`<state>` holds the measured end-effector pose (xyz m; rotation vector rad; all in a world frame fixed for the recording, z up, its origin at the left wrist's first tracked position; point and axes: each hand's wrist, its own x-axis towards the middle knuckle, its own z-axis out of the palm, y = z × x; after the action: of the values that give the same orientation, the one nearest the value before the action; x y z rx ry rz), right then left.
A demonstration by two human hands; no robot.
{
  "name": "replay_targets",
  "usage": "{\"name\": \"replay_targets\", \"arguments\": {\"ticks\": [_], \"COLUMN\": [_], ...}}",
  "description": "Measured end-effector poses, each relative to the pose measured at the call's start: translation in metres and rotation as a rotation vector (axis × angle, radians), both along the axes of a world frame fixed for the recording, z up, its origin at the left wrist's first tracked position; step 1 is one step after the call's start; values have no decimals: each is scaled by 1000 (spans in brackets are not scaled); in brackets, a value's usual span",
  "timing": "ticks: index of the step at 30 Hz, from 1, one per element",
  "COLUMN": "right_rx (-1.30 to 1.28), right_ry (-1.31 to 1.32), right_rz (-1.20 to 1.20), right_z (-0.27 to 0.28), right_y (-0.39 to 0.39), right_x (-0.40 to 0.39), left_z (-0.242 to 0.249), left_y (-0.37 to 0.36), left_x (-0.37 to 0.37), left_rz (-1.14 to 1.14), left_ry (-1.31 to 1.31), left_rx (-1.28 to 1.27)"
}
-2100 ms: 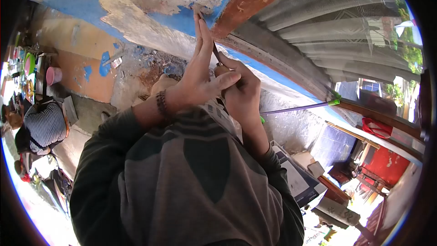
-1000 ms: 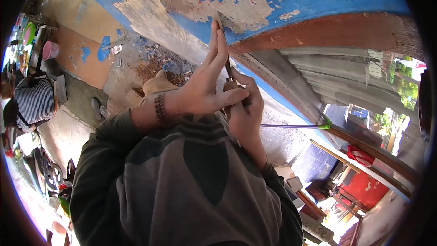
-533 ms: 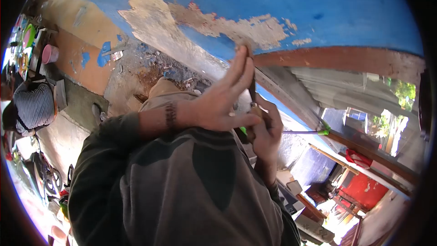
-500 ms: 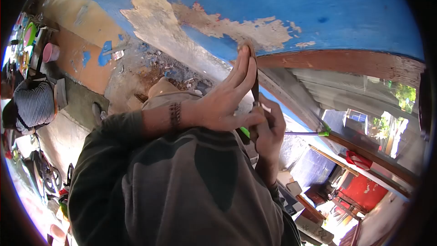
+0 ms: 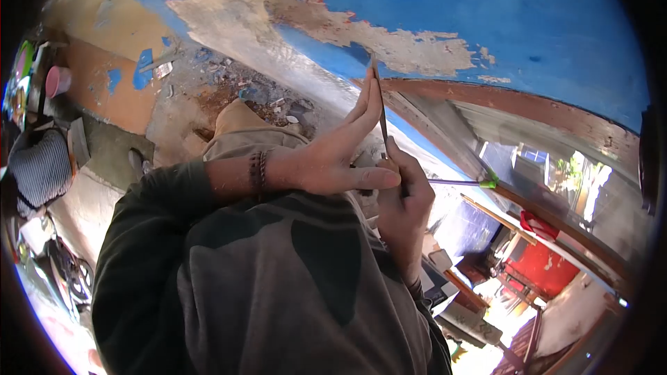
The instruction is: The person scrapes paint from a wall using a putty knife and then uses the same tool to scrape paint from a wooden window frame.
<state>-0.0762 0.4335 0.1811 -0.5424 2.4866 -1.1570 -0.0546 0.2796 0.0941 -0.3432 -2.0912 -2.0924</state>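
A narrow-bladed scraper (image 5: 383, 121) is seen almost edge-on, its tip against the lower border of a bare patch (image 5: 431, 53) in the blue painted wall (image 5: 556, 21). My right hand (image 5: 408, 187) is wrapped round its handle, which the fingers mostly hide. My left hand (image 5: 340, 156), with a bracelet (image 5: 258, 172) at the wrist, has its fingers stretched out flat along the blade near the tip. The left thumb points toward my right hand. Pale and brownish undercoat shows where the blue paint is gone.
A reddish wooden beam (image 5: 500, 101) runs below the blue wall beside an opening. Paint chips and debris (image 5: 257, 90) lie on the floor. At left are a pink bucket (image 5: 58, 81) and a person in a striped top (image 5: 42, 170). A red panel (image 5: 542, 267) stands at lower right.
The view has shifted slightly. Both hands and the scraper have moved a little up along the wall, and the blade tip now sits higher against the bare patch. The grip is unchanged.
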Motion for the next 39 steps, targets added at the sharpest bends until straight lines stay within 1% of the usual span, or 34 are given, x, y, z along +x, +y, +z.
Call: {"name": "replay_targets", "arguments": {"ticks": [2, 4, 6, 7, 8, 10, 11, 12, 14, 15, 16, 17, 18, 19, 20, 21, 22, 24, 26, 28, 29, 30, 32, 33, 34, 35, 36, 37, 38, 39], "right_rx": [5, 50, 28, 55, 62, 68, 64, -39, 35, 110, 184, 86, 83, 55, 31, 100, 100, 173, 184, 193, 237, 212, 274, 276, 275, 285, 302, 208, 245, 266], "right_ry": [-35, -37, -45, -22, -24, 12, -65, -162, -39, 16, 69, 85, 92, 8, -80, -31, -25, 54, 53, 45, 35, 29, 112, 115, 117, 67, 14, 93, 53, 49], "right_rz": [-51, -92, 63, 102, 100, 54, -56, -175, -163, -121, -89, -67, -82, -142, -201, -183, -193, -72, -85, -74, -134, -98, -5, 39, 41, 26, 7, 8, -95, -72], "right_z": [13, 5, -15, -14, -15, -11, 1, 5, 4, 3, 0, -8, -7, -4, 1, 11, 12, 14, 20, 29, 44, 46, 28, 22, 24, 29, 34, 38, 51, 50], "right_y": [4, -2, -20, -31, -26, -3, 7, 12, 9, 7, 6, 9, 13, 19, 23, 18, 12, 6, 8, 5, 0, 4, -8, -15, -16, -17, -15, -9, -12, -13], "right_x": [-4, -14, -23, -22, -18, -5, -1, -2, 0, 4, 10, 12, 12, 8, 6, 2, -2, -11, -7, -4, -3, -9, -17, -22, -21, -18, -13, -8, -2, -6], "left_z": [6, 1, -12, -19, -21, -14, -5, -1, 3, -1, -6, -10, -12, -9, -6, -2, 0, -6, -7, 2, 4, 5, -3, -10, -16, -19, -12, -2, 4, 3], "left_y": [3, 10, 14, 7, 6, -1, 1, 6, 14, 16, 15, 15, 12, 10, 13, 17, 19, 19, 19, 11, 12, 16, 21, 16, 12, 9, 5, 3, 2, 10], "left_x": [-4, -10, -11, -7, -5, -1, -3, -8, -13, -10, -8, -6, -6, -6, -8, -11, -14, -16, -15, -14, -15, -18, -19, -18, -17, -15, -12, -10, -12, -17], "left_rz": [-49, -44, 192, 212, 209, 0, -70, -55, -128, -129, -133, -114, -94, -176, -188, -152, -119, -103, -95, -161, -159, -126, -103, -125, -146, -158, -164, -202, -234, -219], "left_ry": [28, 9, -11, -55, -58, -16, 15, 19, -11, -4, -1, 17, 41, -14, -11, -14, -17, -2, 12, 29, 31, 44, 60, 3, -54, -56, -59, 12, 85, 79], "left_rx": [32, 69, 286, 229, 236, 59, -9, 3, 214, 267, 267, 190, 107, 82, 83, 155, 227, 225, 220, 127, 128, 156, 194, 253, 305, 278, 284, 211, 136, 287]}}
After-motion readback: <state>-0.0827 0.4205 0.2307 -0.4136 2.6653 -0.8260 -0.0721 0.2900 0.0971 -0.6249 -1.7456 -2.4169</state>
